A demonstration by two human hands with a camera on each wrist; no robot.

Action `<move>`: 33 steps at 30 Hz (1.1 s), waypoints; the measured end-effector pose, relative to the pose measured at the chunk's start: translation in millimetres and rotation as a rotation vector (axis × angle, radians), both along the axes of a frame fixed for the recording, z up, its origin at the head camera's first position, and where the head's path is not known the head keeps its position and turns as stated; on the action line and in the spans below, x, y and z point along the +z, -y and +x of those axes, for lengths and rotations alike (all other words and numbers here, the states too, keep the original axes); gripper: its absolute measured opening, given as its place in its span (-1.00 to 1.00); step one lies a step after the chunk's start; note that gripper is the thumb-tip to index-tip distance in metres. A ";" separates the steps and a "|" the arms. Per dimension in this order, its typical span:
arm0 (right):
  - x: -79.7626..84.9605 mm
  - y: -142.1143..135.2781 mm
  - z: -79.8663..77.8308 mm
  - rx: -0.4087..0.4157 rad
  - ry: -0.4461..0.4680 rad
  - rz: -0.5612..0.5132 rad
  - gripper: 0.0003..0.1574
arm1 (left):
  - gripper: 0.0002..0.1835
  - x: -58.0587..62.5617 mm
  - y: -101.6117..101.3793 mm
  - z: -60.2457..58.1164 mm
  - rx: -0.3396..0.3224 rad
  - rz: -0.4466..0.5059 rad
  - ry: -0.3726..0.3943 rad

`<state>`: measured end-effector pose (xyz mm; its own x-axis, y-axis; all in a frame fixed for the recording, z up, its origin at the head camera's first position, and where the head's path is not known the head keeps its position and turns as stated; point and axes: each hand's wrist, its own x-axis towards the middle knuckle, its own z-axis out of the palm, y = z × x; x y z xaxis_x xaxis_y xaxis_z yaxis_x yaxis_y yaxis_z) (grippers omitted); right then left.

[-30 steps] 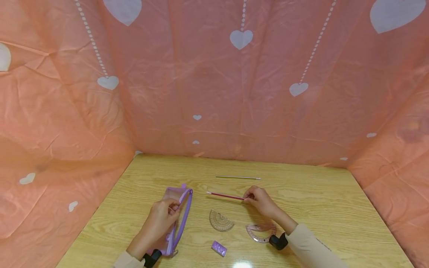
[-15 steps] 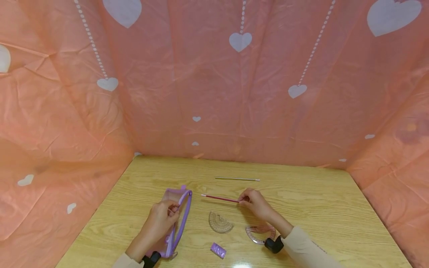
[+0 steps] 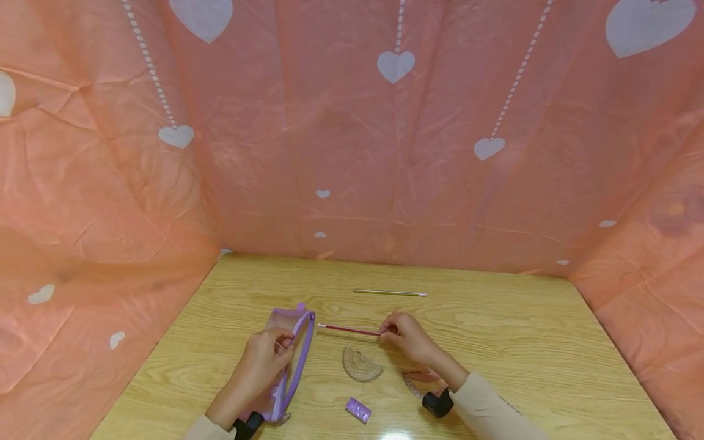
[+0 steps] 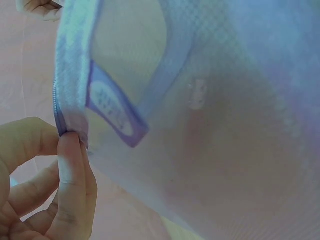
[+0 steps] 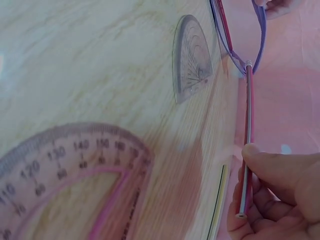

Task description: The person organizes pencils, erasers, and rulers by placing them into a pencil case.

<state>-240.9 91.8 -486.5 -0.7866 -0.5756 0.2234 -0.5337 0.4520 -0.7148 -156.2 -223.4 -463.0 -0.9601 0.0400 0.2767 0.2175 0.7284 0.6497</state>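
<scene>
My left hand pinches the zip edge of a purple mesh pencil case at the left of the table, and the case's mouth gapes. In the left wrist view the thumb and fingers grip the zip band; something reddish with a pale tip shows blurrily through the mesh. Between thumb and fingers my right hand holds a dark red pencil, raised over the table, its white eraser end toward the case. In the right wrist view a red pencil is visible inside the case's opening.
A green pencil lies farther back. A clear protractor and a purple eraser-like block lie right of the case. A pink protractor lies below my right wrist, partly hidden in the head view. A heart-patterned pink sheet hangs behind the table.
My right hand has carried the red pencil leftward and slightly nearer, so its eraser end is now close to the case's mouth. The left hand has stayed on the zip edge.
</scene>
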 end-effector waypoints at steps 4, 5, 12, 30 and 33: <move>0.8 3.1 1.3 0.000 0.009 0.001 -0.94 | -0.85 0.4 -0.3 0.3 0.000 -0.003 -0.015; 1.4 4.1 1.9 0.002 0.011 0.000 -0.94 | -0.85 0.6 -0.4 0.5 -0.001 0.000 -0.015; 4.4 13.9 3.7 0.004 0.003 -0.002 -0.94 | -0.84 1.8 -0.2 0.7 -0.005 0.000 -0.024; -2.1 36.5 2.3 0.005 -0.035 -0.005 -0.95 | -0.83 0.1 2.2 2.2 -0.004 0.004 -0.025; -2.2 39.5 1.8 0.009 -0.048 -0.005 -0.95 | -0.83 0.2 2.2 2.3 -0.007 0.006 -0.025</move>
